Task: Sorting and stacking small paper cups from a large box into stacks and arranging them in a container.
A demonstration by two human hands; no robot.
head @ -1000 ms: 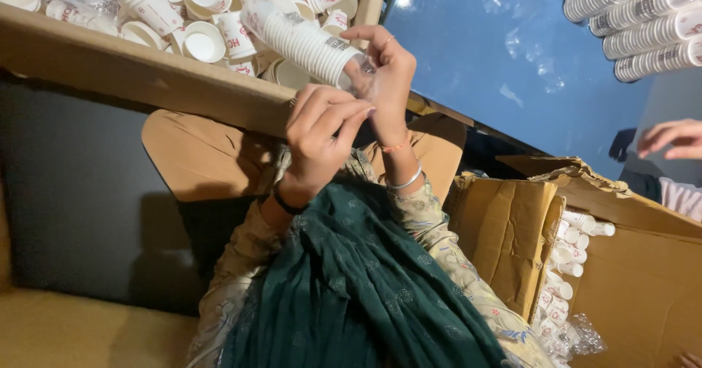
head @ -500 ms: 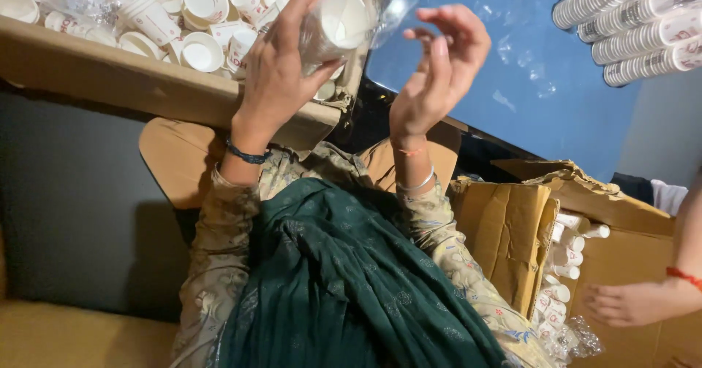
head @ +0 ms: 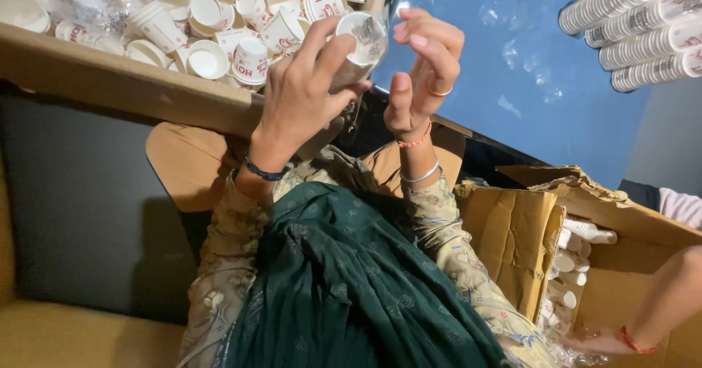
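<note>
So my left hand point(head: 303, 94) is wrapped around a stack of white paper cups point(head: 358, 46) in crinkly clear plastic, raised over the cardboard box of loose cups point(head: 131, 86). My right hand point(head: 424, 68) is just beside its end, fingers curled loosely apart.

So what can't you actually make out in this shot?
- Head view: how many cups are in the stack of paper cups; the left hand covers its length.
- Whether the right hand touches the stack: its fingers are curled close, contact unclear.
- The open carton contents: its flap and the bottom edge cut them off.
- The co-worker's hand: cropped at the bottom edge.
</note>
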